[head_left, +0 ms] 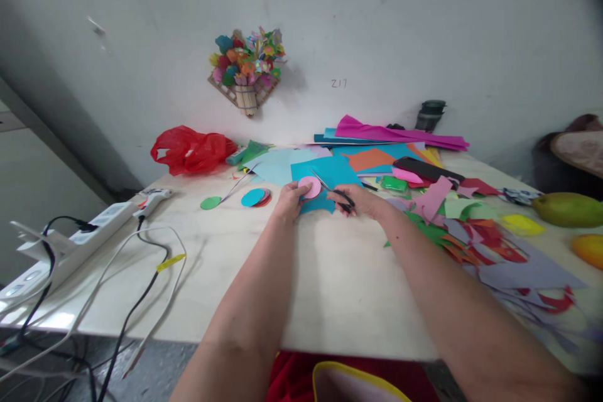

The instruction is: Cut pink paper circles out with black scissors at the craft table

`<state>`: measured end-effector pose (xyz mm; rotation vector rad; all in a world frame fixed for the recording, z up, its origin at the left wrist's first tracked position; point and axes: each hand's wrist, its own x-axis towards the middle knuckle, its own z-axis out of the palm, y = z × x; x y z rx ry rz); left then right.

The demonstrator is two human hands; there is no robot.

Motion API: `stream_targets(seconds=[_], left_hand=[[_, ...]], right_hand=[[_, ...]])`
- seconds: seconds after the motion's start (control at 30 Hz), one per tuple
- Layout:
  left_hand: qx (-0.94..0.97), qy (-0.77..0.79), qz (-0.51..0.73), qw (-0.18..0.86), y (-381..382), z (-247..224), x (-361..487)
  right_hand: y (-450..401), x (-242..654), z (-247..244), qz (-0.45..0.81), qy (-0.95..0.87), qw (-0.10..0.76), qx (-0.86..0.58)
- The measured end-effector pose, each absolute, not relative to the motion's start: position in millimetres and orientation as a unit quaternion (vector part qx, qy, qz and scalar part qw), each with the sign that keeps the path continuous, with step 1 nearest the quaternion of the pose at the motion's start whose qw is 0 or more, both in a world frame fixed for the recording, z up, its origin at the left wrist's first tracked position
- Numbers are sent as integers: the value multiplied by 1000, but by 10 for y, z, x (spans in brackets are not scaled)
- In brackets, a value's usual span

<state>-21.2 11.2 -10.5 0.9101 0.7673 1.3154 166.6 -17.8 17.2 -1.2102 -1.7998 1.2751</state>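
Observation:
Near the middle of the table, my left hand [289, 201] pinches a pink paper circle [309, 187] together with a blue paper sheet [325, 169]. The circle lies against the sheet. My right hand [355, 200] is closed on black-handled scissors [345, 199], whose blades point up and left, close to the pink circle's right edge. The blue sheet shows above and below the circle, with a cut-out lower edge. Left of my hands are a small pile of blue, pink and orange circles [254, 197] and a green circle [210, 202].
A white power strip [89, 232] and cables occupy the left side. Behind are a red plastic bag [191, 149] and magenta paper [400, 132]. On the right lie a black phone [428, 171], paper scraps [490, 245] and a green fruit [568, 210].

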Motion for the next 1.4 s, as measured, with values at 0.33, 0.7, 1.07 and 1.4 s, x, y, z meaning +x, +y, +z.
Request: stream_targets(seconds=[0.33, 0.7, 1.07, 1.4], left_hand=[[390, 339, 577, 633, 89, -77, -198], [396, 338, 580, 627, 87, -79, -197], [405, 336, 568, 632, 104, -93, -227], [427, 341, 556, 626, 102, -90, -272]], right_hand=[[-186, 1657, 176, 490, -677, 311, -453], [-187, 1652, 180, 478, -683, 314, -454], [-171, 1669, 170, 492, -675, 312, -452], [-195, 1665, 203, 495, -670, 308, -460]])
